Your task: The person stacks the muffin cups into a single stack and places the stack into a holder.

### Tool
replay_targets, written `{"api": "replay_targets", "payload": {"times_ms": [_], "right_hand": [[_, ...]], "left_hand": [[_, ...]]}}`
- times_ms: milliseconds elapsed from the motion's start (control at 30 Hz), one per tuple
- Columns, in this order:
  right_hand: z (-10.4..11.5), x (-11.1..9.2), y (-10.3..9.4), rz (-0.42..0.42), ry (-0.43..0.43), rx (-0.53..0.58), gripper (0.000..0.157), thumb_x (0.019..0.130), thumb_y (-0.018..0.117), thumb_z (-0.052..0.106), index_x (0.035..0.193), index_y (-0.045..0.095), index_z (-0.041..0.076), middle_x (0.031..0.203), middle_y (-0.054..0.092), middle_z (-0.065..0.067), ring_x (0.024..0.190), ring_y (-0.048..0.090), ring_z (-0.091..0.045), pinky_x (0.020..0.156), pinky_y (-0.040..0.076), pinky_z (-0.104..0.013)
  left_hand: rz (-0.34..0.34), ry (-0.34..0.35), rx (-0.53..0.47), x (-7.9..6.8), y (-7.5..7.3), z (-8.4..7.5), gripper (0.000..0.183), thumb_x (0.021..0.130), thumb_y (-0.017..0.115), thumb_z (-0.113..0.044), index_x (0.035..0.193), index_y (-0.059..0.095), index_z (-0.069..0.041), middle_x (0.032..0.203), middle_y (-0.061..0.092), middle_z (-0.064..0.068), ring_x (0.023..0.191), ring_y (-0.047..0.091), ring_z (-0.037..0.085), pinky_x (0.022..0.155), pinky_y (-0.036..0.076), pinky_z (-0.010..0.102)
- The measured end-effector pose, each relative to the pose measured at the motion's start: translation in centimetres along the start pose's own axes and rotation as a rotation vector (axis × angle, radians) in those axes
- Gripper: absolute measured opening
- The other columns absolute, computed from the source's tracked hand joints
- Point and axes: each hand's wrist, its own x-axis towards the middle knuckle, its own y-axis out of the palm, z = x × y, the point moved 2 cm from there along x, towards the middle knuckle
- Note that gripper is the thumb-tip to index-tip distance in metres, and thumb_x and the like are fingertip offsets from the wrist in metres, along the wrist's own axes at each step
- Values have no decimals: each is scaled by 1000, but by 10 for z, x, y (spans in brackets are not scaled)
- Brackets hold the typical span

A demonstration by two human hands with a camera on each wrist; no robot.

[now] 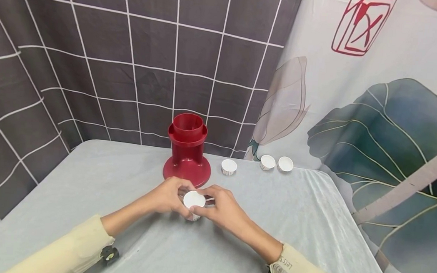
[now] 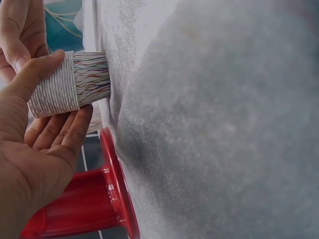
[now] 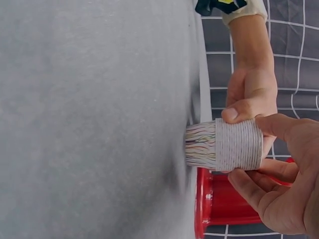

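A stack of nested white paper baking cups (image 1: 194, 199) with colored wavy lines stands upright close over the table in front of me. My left hand (image 1: 170, 195) grips it from the left, thumb at the near side and fingers behind. From the right, my right hand (image 1: 223, 208) holds the same stack between thumb and fingers. Both wrist views show the rims of the stack (image 2: 55, 89) layered one on another, with the patterned lower cup facing the tabletop. Just behind the hands rises a red stand (image 1: 187, 151) with a round base and an open tube at its top.
One single paper cup (image 1: 229, 167) sits right of the red stand. Two more, a left cup (image 1: 267, 162) and a right cup (image 1: 285, 164), lie side by side near the back edge. A grey cloth covers the table (image 1: 126, 164); curtains hang behind it.
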Motion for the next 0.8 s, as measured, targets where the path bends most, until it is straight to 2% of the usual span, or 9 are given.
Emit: {"api": "replay_targets", "payload": {"times_ms": [400, 800], "right_hand": [[-3, 0, 1, -18, 9, 22, 41, 90, 94, 19, 126, 83, 3, 114, 81, -7, 104, 79, -20, 94, 70, -32], [-5, -3, 1, -38, 21, 67, 44, 89, 95, 17, 129, 83, 2, 116, 83, -10, 104, 83, -23, 92, 70, -32]], "left_hand": [[-11, -12, 36, 0, 1, 0, 45, 72, 102, -13, 112, 82, -10, 105, 84, 1, 93, 79, 16, 85, 65, 31], [-1, 9, 20, 0, 0, -1, 45, 71, 102, -10, 111, 81, -8, 104, 84, 3, 93, 78, 16, 86, 65, 30]]}}
